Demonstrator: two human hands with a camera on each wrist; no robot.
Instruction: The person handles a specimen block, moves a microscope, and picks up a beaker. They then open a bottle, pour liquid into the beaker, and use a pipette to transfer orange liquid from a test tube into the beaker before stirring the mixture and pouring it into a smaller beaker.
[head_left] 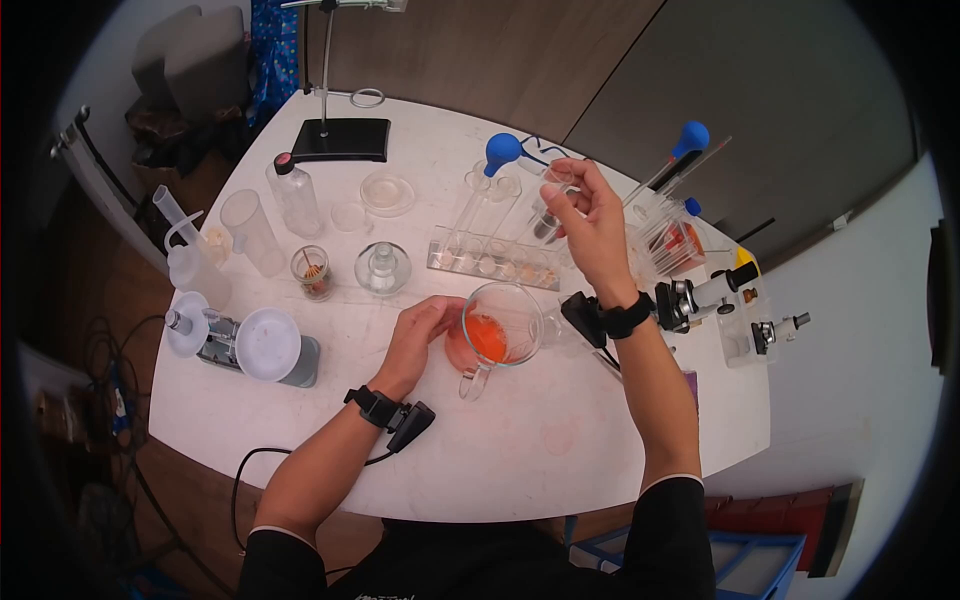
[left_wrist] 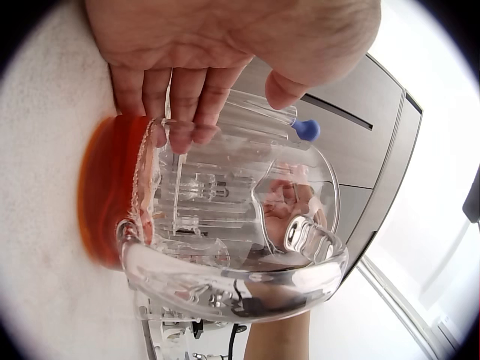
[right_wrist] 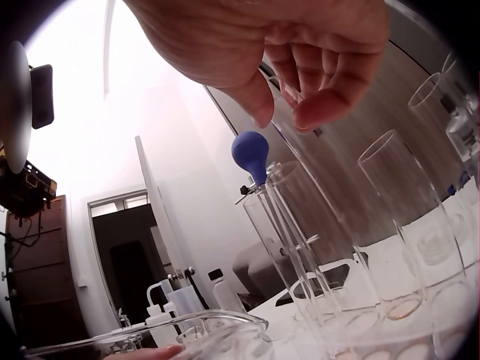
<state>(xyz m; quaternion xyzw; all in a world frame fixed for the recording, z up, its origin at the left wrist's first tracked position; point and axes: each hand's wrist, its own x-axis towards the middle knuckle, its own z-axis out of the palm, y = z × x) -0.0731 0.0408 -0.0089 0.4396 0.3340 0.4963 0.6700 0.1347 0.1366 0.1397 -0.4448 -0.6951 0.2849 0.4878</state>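
A glass jug (head_left: pixel 515 318) with a handle and a pouring lip stands on the table, orange-red liquid (left_wrist: pixel 112 187) in its lower part. My left hand (head_left: pixel 410 345) lies along the jug's far-left side, its fairly straight fingers (left_wrist: pixel 187 97) touching the glass. Farther back and to the right, my right hand (head_left: pixel 600 235) is raised over the test tube rack (head_left: pixel 437 262). Its thumb and fingers pinch the top of a clear glass test tube (right_wrist: pixel 315 169). Beside that tube, a blue rubber bulb (head_left: pixel 503 150) tops a dropper standing among upright test tubes.
On the left stand a balance (head_left: pixel 300 365), plastic cylinders and beakers (head_left: pixel 255 235), a capped bottle (head_left: pixel 293 195), a small jar (head_left: pixel 313 275) and an alcohol lamp (head_left: pixel 383 268). Microscopes (head_left: pixel 690 303) and more glass tubes are at right. A ring stand (head_left: pixel 342 140) is at the back.
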